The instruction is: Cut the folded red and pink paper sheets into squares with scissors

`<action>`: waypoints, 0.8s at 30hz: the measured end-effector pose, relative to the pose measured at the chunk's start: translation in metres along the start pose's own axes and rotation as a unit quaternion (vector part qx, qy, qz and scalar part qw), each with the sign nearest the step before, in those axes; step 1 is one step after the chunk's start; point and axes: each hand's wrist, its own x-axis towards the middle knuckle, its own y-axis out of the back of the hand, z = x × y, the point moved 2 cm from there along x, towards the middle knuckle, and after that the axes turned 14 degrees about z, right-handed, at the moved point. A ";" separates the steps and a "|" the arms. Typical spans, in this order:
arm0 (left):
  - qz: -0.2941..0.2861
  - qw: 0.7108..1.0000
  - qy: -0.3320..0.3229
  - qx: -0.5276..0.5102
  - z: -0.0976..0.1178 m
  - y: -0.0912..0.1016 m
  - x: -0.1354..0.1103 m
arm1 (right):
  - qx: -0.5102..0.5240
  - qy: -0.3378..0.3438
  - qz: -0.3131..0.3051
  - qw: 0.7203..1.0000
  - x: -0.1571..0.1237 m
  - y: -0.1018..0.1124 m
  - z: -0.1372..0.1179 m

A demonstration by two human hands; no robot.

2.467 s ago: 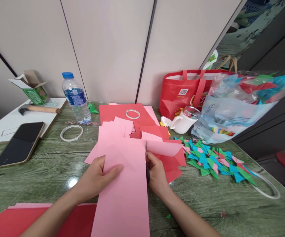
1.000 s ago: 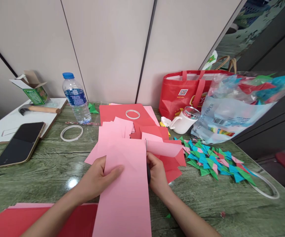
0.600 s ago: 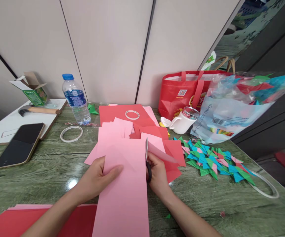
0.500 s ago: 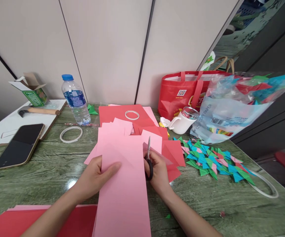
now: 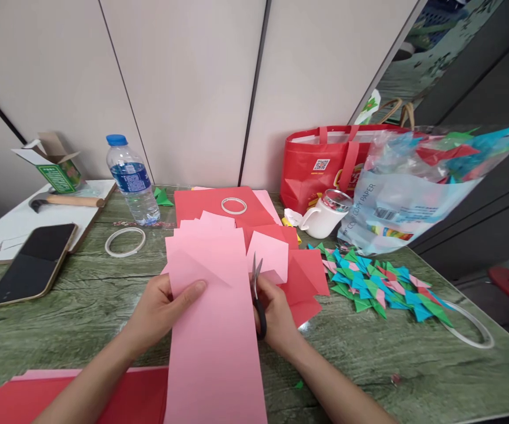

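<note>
My left hand (image 5: 159, 312) grips the left edge of a long pink paper sheet (image 5: 214, 335), thumb on top, holding it tilted above the green table (image 5: 82, 306). My right hand (image 5: 278, 315) is closed on black-handled scissors (image 5: 258, 294), blades pointing up and slightly apart at the sheet's right edge. A cut pink square (image 5: 268, 258) lies just right of the blades on a pile of pink and red squares (image 5: 298, 277).
A phone (image 5: 33, 262), tape rings (image 5: 125, 241), a water bottle (image 5: 131, 179) and a hammer (image 5: 66, 201) lie left. A white mug (image 5: 325, 215), red bag (image 5: 325, 162), plastic bag (image 5: 417, 182) and folded paper pieces (image 5: 382, 285) sit right. Red sheets (image 5: 117, 397) lie near me.
The pink flap right of the scissors came free and dropped onto the pile. The scissors pulled back from the sheet's edge with blades parted. My left hand kept hold of the sheet.
</note>
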 end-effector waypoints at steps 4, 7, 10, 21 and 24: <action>-0.038 0.999 0.005 0.012 0.005 -0.002 -0.001 | 0.019 -0.016 -0.019 1.000 -0.001 -0.004 -0.001; -0.051 0.998 0.016 0.020 0.007 -0.003 -0.002 | -0.005 -0.021 -0.008 1.000 -0.001 -0.004 -0.002; -0.054 0.998 0.026 0.020 0.009 -0.004 -0.004 | -0.014 -0.026 -0.004 1.000 -0.001 -0.003 0.000; -0.056 0.998 0.026 0.033 0.010 -0.003 -0.005 | -0.016 -0.043 0.025 0.999 -0.002 0.000 0.008; -0.062 0.997 0.029 0.027 0.010 -0.004 -0.006 | -0.009 -0.046 0.031 0.998 -0.002 0.000 0.010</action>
